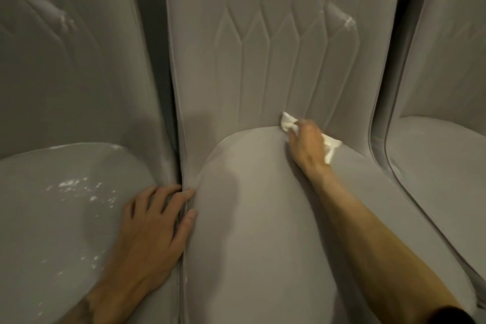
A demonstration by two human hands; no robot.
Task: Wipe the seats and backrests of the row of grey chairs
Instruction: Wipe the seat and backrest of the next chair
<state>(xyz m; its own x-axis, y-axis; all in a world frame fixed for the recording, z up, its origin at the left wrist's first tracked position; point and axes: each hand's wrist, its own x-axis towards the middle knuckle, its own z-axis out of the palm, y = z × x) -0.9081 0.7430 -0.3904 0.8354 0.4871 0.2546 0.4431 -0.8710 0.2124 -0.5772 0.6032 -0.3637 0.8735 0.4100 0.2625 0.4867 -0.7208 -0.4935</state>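
Three grey upholstered chairs stand side by side. On the middle chair, my right hand (306,143) grips a crumpled white cloth (288,123) at the crease where the seat (249,218) meets the quilted backrest (276,47). Cloth ends stick out on both sides of the hand. My left hand (155,229) rests flat on the right edge of the left chair's seat (65,205), fingers spread, fingertips at the gap between the chairs. White specks lie on the left seat, and white smears mark the left backrest (65,34) and the middle backrest's upper right.
The right chair (434,166) shows only its seat's left part and backrest edge, with a piped curved rim. Narrow dark gaps separate the chairs. Nothing lies on the middle seat besides my hand and cloth.
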